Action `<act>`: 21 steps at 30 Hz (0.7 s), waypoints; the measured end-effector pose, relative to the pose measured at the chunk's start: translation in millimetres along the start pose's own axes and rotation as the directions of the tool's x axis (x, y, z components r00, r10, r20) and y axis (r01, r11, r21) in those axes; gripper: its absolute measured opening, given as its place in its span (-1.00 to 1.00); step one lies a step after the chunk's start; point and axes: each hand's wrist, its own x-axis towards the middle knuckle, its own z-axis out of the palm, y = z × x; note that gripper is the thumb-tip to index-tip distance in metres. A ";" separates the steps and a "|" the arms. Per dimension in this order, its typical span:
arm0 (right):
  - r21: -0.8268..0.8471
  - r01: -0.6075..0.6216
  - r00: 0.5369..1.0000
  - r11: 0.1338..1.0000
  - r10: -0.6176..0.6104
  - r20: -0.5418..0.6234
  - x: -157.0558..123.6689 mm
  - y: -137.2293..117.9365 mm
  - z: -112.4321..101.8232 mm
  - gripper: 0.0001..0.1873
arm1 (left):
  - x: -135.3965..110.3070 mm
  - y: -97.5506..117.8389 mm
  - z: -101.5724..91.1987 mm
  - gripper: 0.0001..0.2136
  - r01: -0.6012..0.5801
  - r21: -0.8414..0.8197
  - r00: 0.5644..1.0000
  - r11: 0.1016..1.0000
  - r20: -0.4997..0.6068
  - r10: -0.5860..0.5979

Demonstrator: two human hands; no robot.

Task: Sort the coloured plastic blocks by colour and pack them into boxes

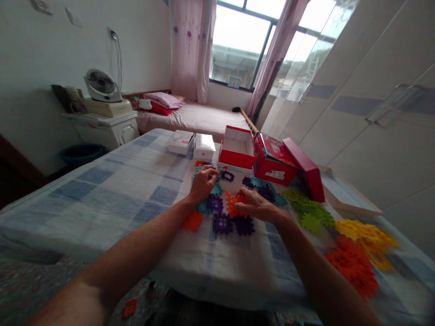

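Observation:
My right hand [254, 203] grips an orange toothed plastic tile [231, 204], thumb and fingers closed on its right side. My left hand [204, 182] is over the left part of the tile layout, its fingers bent and drawn together; what they hold is hidden. A teal tile [216, 189] shows right beside that hand. Purple frame-shaped tiles [222, 223] lie below, between the hands, and a darker purple tile [244, 225] is near my right hand. Another purple frame tile [227, 175] lies farther back. An orange tile [192, 221] sits beside my left forearm.
White boxes [204, 147], an open red box [234, 158] and a red carton [276, 165] stand at the back. Green [311, 216], yellow [365, 237] and red-orange pieces [353, 262] lie right on the checked tablecloth [129, 203]. One red piece [129, 308] is on the floor.

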 end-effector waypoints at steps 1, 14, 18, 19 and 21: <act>0.058 0.013 1.000 0.998 -0.012 -0.005 -0.2 0.0 -1.7 -0.71 | 1.2 -0.3 -1.3 -0.81 0.000 -0.010 1.000 1.000 -0.013 0.000; 0.347 0.148 0.975 0.926 -0.196 0.107 0.7 -65.3 43.4 -0.53 | 26.3 -33.7 -28.1 -0.78 0.211 -0.060 0.898 0.976 -0.382 -0.218; -0.012 0.231 0.971 0.973 -0.229 0.071 7.9 -83.7 69.5 -0.56 | 28.0 -45.4 -28.4 -0.76 0.263 -0.067 0.887 0.962 -0.376 -0.269; -0.073 0.248 0.967 0.966 -0.244 0.068 8.3 -86.6 71.1 -0.57 | 27.5 -46.9 -27.9 -0.76 0.258 -0.064 0.894 0.964 -0.364 -0.263; -0.156 0.253 0.966 0.955 -0.241 0.092 7.6 -91.7 70.6 -0.59 | 26.2 -49.0 -26.6 -0.76 0.232 -0.030 0.912 0.972 -0.342 -0.229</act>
